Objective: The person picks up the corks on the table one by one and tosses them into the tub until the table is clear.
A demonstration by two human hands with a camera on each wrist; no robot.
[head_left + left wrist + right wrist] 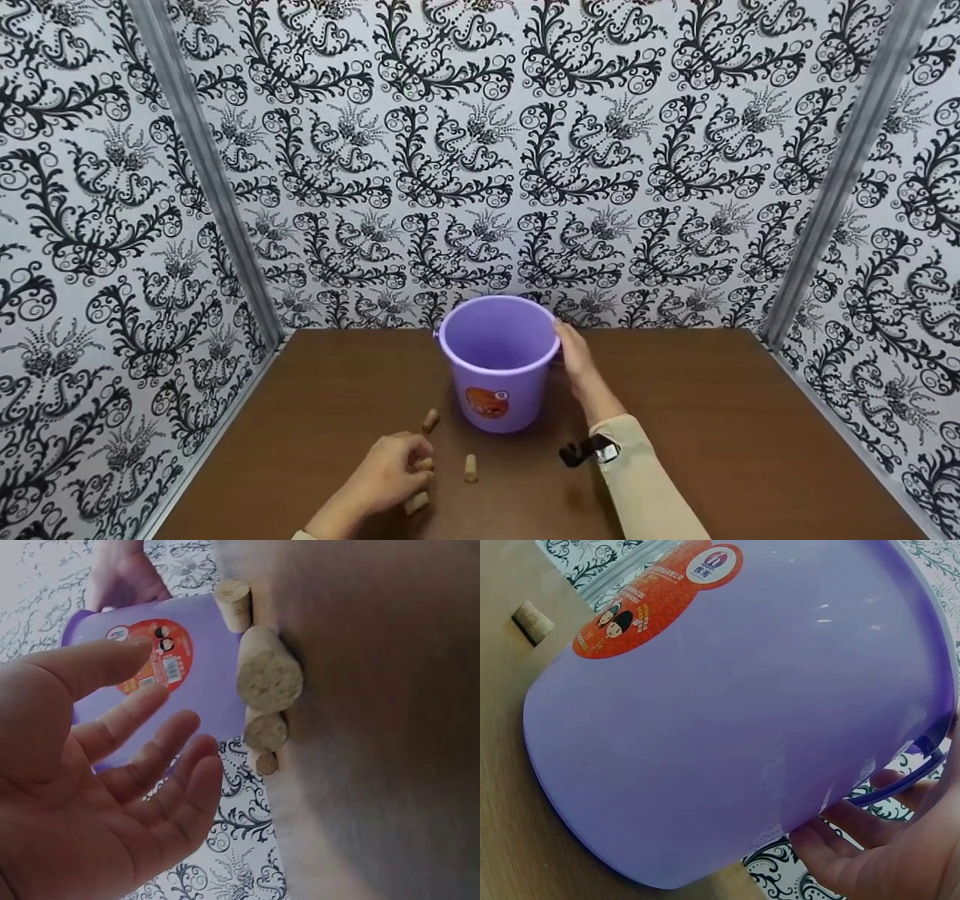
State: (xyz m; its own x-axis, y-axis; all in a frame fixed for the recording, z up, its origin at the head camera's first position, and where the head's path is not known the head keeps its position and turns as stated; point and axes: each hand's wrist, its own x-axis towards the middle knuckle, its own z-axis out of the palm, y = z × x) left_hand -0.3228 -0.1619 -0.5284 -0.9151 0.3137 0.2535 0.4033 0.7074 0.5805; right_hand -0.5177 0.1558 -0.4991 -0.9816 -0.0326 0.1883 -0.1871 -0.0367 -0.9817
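Note:
A purple bucket with an orange-red label stands upright on the brown table. My right hand holds it at its right side near the rim; in the right wrist view, bent fingers lie against its wall by the purple handle. My left hand is low over the table among several corks, its fingers loosely bent and nothing in them in the left wrist view. One cork stands in front of the bucket, another cork to its left. A large cork shows beyond the left fingertips.
The table reaches back to a wall with black scroll patterns. Similar patterned walls with grey corner posts rise at left and right. A black wrist strap mount sits on the right sleeve.

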